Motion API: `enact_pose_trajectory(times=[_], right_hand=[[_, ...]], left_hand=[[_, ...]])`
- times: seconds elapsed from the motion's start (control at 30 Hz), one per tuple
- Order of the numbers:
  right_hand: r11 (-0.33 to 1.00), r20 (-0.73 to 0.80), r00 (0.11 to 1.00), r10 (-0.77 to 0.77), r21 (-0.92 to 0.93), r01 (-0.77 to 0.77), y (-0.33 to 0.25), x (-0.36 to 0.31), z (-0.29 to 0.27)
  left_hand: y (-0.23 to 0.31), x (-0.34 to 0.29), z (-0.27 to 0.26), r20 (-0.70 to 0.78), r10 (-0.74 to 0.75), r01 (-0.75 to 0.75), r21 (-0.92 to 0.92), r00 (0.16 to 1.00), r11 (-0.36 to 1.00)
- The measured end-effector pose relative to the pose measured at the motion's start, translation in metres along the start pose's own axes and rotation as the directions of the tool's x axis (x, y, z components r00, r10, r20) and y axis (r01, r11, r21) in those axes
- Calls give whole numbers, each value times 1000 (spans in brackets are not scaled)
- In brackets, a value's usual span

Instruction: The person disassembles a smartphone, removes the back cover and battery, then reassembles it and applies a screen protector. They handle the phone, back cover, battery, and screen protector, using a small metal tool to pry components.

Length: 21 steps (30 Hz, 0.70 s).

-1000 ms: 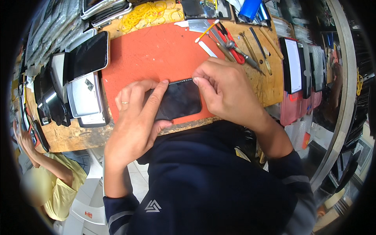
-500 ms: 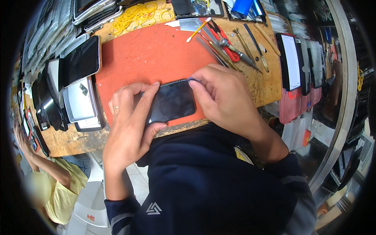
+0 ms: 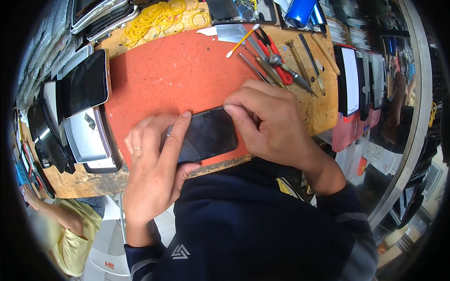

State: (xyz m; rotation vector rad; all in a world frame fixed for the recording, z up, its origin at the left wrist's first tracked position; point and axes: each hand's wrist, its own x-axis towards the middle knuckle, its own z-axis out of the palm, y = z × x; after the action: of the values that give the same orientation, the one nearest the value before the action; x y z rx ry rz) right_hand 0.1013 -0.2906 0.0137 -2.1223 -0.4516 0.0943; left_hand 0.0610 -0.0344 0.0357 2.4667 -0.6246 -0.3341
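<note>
A dark phone (image 3: 211, 136) with a glossy black face lies sideways near the front edge of the orange-red mat (image 3: 159, 70). My left hand (image 3: 157, 159) grips its left end, with fingers along the far edge and thumb at the near edge. At the phone's far right corner, my right hand (image 3: 272, 124) is closed in a pinch, its fingertips against the edge. Whatever those fingers hold is hidden. A thin, pale strip with tiny marks runs along the phone's far edge between the hands.
Beyond my right hand lie a cotton swab (image 3: 242, 41), red-handled pliers (image 3: 280, 65), a screwdriver (image 3: 293, 72) and other slim tools. Yellow rubber bands (image 3: 154, 21) sit at the back. Tablets (image 3: 84, 84) are stacked at left, near a person in yellow (image 3: 75, 234).
The view has shifted slightly, so phone and hands sit a little lower. A small bluish bit at my right fingertips no longer shows. My left hand keeps its grip.
</note>
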Motion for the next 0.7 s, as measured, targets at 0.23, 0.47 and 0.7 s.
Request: enact_pose_trajectory(times=[0.23, 0.47, 0.7], right_hand=[[992, 122, 985, -120, -28, 124, 8, 15, -11], [1000, 57, 998, 4, -28, -3, 5, 3, -27], [962, -52, 963, 263, 86, -258, -9, -37, -41]], left_hand=[[0, -1, -1, 19, -29, 29, 1, 999, 1000], [5, -3, 0, -9, -68, 68, -2, 998, 998], [13, -5, -1, -75, -29, 35, 70, 997, 997]])
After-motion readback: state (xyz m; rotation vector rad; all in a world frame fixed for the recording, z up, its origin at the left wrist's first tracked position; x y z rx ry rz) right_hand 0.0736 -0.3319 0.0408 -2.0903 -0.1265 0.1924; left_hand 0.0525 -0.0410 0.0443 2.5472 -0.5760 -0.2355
